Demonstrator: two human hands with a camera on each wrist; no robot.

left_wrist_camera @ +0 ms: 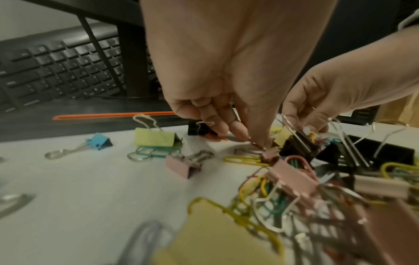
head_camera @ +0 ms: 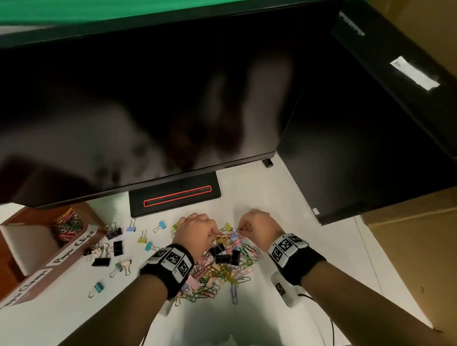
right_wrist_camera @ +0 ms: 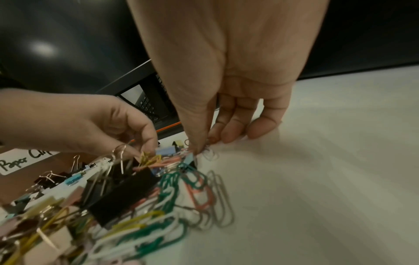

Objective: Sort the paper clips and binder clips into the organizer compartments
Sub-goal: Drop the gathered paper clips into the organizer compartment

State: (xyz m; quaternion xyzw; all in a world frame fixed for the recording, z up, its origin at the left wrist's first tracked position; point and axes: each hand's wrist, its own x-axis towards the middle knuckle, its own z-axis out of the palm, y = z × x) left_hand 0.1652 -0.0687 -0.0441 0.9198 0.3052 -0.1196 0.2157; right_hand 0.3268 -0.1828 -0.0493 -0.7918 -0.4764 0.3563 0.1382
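Observation:
A mixed pile (head_camera: 218, 273) of coloured paper clips and binder clips lies on the white desk between my wrists. My left hand (head_camera: 212, 233) (left_wrist_camera: 254, 141) reaches down onto the pile's far side and pinches a paper clip with thumb and fingertips. Just to its right, my right hand (head_camera: 242, 229) (right_wrist_camera: 201, 148) pinches another paper clip at the pile's far edge. Large black binder clips (head_camera: 225, 255) sit in the pile's middle. The brown organizer (head_camera: 90, 214) stands at the left. Its compartment labelled "Paper Clips" holds coloured paper clips (head_camera: 67, 225).
Loose binder clips lie between organizer and pile: black (head_camera: 118, 247), yellow (head_camera: 142, 239), blue (head_camera: 162, 225), teal (head_camera: 98, 288). A dark monitor (head_camera: 147, 105) overhangs the desk on its stand base (head_camera: 175, 194). A second screen (head_camera: 352, 151) and a cardboard box (head_camera: 413, 257) stand at right. A keyboard (left_wrist_camera: 56, 71) lies behind.

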